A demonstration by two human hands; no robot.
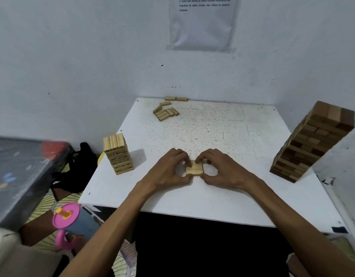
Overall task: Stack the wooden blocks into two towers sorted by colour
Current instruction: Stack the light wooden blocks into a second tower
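Note:
Three light wooden blocks [194,170] lie side by side as a flat square near the front middle of the white table [222,204]. My left hand [168,170] pinches this set from the left, thumb at the front edge and fingers at the back. My right hand [220,168] pinches it from the right in the same way. A short light tower [118,154] stands at the table's left edge. At the right edge rises a tall dark-brown tower [314,140]. Several loose light blocks [165,111] lie at the back of the table near the wall.
The table stands in a corner of white walls, with a paper sheet [201,23] taped above. On the floor to the left are a black bag [79,166], a dark box [19,176] and a pink and grey toy [71,222].

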